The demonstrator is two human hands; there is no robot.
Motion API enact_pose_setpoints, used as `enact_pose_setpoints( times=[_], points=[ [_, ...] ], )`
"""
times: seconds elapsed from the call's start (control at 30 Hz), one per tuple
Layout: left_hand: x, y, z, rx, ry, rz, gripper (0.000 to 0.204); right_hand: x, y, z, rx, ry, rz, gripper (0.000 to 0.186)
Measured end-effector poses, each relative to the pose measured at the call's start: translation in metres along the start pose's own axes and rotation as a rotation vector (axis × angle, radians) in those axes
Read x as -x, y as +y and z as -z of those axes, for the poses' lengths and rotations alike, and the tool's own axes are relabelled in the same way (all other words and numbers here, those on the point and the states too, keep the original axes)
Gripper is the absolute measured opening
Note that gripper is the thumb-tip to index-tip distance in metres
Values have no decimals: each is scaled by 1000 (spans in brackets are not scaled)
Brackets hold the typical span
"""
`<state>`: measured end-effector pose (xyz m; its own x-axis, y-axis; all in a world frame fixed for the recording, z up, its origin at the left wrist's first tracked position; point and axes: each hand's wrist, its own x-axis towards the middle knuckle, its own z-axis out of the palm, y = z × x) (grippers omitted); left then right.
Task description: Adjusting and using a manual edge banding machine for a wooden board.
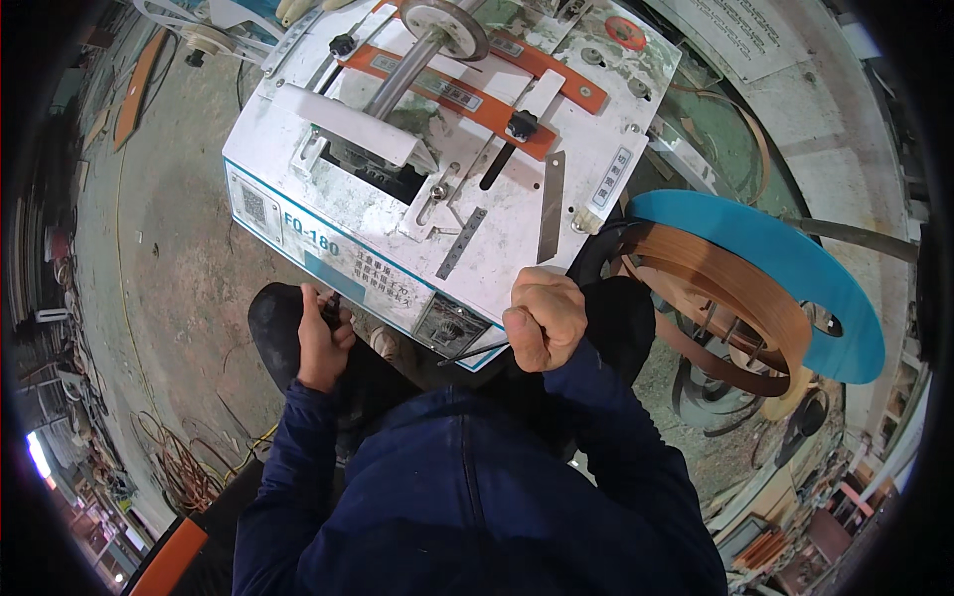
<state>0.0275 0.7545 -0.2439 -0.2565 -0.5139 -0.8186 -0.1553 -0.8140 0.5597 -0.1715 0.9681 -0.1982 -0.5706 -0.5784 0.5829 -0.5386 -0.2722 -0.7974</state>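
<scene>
From where I stand, the machine is white, smudged greenish-grey and edged in bright blue, with a black-and-white checkered code square on its front. Its guide bars are orange, the knobs black. Beside it, a vivid blue disc backs a reddish-brown coil. The jacket is navy, the trousers black, the floor blotchy grey-brown.
</scene>
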Motion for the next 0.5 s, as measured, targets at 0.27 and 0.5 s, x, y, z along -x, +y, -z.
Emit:
enact_pose_setpoints(
  times=[0.27, 0.5],
  points=[
    [-48, -37, 33, -598, 47, -1050, 36, -2, -1, -1, -11, -16, 15, 31],
    [-8, -1, 5, -51, 7, 29, 43, -1, -1, 2, 8, -15, -6, 31]
  ],
)
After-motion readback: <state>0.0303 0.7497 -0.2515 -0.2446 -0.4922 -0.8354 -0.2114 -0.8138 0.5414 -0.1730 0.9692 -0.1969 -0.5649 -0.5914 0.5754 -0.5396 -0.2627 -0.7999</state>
